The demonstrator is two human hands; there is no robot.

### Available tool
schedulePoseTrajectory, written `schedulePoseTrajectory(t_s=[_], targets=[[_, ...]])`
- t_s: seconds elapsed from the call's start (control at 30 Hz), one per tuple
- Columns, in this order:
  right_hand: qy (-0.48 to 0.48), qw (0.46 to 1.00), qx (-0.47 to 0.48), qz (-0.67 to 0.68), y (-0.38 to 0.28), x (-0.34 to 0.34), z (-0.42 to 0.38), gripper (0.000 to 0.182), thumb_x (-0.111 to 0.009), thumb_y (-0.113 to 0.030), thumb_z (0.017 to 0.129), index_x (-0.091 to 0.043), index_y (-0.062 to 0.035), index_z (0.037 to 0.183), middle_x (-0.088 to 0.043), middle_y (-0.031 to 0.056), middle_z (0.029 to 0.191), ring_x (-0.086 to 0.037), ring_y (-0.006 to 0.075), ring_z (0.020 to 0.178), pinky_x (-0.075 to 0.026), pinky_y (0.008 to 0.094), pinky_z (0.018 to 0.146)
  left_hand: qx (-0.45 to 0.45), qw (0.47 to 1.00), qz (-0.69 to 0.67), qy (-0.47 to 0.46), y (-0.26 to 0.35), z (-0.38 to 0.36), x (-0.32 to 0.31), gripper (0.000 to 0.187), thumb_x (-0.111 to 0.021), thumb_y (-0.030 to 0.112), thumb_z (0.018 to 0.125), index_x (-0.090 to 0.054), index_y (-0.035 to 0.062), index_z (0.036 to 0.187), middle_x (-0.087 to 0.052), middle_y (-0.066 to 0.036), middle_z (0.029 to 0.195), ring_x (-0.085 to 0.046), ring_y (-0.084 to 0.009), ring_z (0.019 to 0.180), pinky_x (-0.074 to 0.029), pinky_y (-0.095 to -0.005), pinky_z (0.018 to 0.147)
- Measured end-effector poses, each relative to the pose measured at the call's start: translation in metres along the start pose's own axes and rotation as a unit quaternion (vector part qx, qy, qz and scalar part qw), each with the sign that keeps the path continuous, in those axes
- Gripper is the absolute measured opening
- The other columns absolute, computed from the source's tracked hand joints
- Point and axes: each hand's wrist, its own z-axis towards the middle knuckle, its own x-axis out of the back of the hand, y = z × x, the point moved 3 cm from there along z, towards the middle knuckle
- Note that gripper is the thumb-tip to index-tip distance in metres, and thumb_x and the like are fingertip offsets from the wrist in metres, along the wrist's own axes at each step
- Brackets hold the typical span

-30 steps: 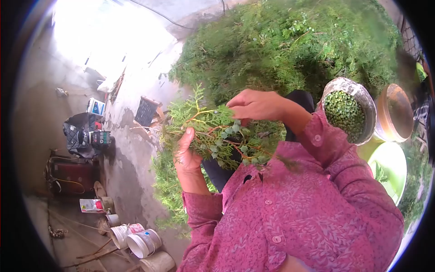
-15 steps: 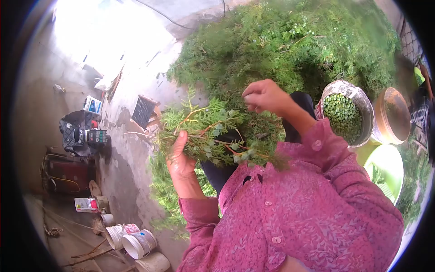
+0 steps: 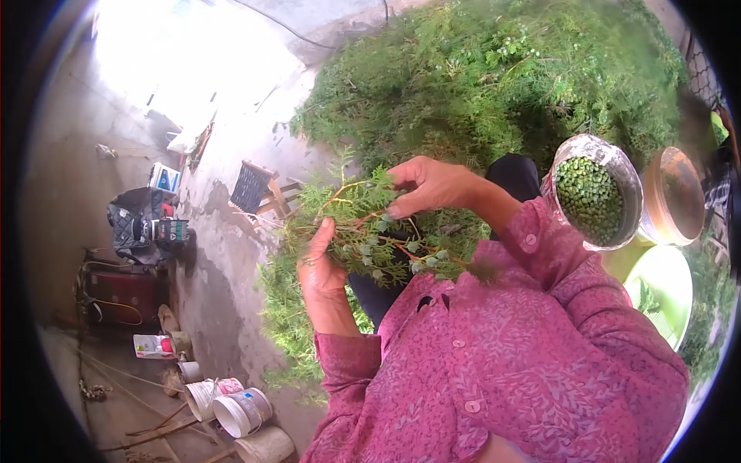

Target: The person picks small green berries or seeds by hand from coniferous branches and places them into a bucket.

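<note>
My left hand (image 3: 323,268) is closed around a leafy evergreen branch (image 3: 363,239), thumb on top. The branch has flat, scaly green sprays, yellow-brown stems and several small blue-green cones (image 3: 372,251). At the upper edge of this branch is my right hand (image 3: 436,185), its fingers and thumb curled in at the sprays. Whatever is between those fingertips is too small to make out. To the right, a white-rimmed bucket (image 3: 565,144) contains many small green cones (image 3: 588,193).
A large heap of cut evergreen branches (image 3: 494,85) lies ahead. An orange-brown bucket (image 3: 665,166) and a light green basin (image 3: 673,285) stand at right. On the left floor are white buckets (image 3: 231,417), a dark bag (image 3: 130,224) and a small stool (image 3: 251,189).
My right hand has come down and left from above my lap to the branch, where its fingers now meet the sprays. My left hand keeps its hold on the branch.
</note>
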Motion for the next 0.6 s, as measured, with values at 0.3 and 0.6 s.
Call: schedulePoseTrajectory(t_s=[0.3, 0.6], targets=[[0.084, 0.992, -0.017, -0.093, -0.01, -0.011, -0.018, 0.021, -0.064, -0.02, 0.074, -0.063, -0.0048, 0.088, -0.056, -0.0007, 0.068, -0.049, 0.0058, 0.063, -0.04, 0.022, 0.057, 0.014, 0.999, -0.013, -0.029, -0.003, 0.01, 0.005, 0.036, -0.063, 0.01, 0.076, -0.05, -0.003, 0.107, -0.059, -0.016, 0.095, -0.06, -0.028, 0.083, -0.049, -0.0416, 0.075], [0.166, 0.981, -0.091, 0.051, -0.019, -0.004, -0.055, 0.015, -0.064, -0.013, 0.077, -0.06, -0.0043, 0.089, -0.055, -0.0025, 0.069, -0.047, 0.0034, 0.059, -0.037, 0.0192, 0.051, 0.031, 0.994, -0.03, -0.096, -0.02, 0.006, -0.029, 0.034, -0.059, 0.006, 0.078, -0.049, -0.0021, 0.11, -0.058, -0.014, 0.098, -0.058, -0.0276, 0.089, -0.048, -0.0423, 0.079]])
